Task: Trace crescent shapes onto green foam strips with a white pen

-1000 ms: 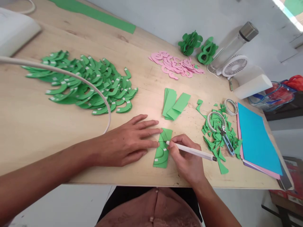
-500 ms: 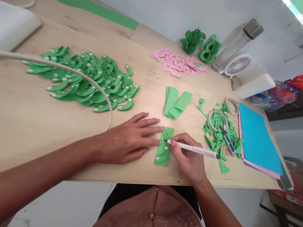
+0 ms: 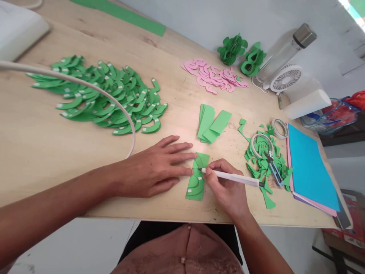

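I have the left hand [image 3: 154, 171] flat on the table [image 3: 176, 121], its fingers fanned wide, two fingertips meeting the left edge of a green strip [image 3: 203, 161]. That strip lies just in front of the body, with a band of wood between its near end and the table's near edge; a curved green piece [image 3: 196, 193] with white tabs sits on its near half. On the right, I see the right hand [image 3: 229, 188] with thumb and fingers closed around a white pen [image 3: 234, 178], tip at the strip and dark end pointing right, while the wrist crosses the near edge. Just beyond the strip, the spare green strips [image 3: 207, 122] limit far-side room. To the far left, a heap of curved green pieces [image 3: 111, 99] lies well apart from the fingers, a pale cable [image 3: 119, 106] arcing across it down to the left wrist. Rightward I have a modest gap before the green scraps [image 3: 261, 163], where a cutter [image 3: 275, 171] rests; past those, a blue sheet [image 3: 312, 167] reaches toward the table's right edge.
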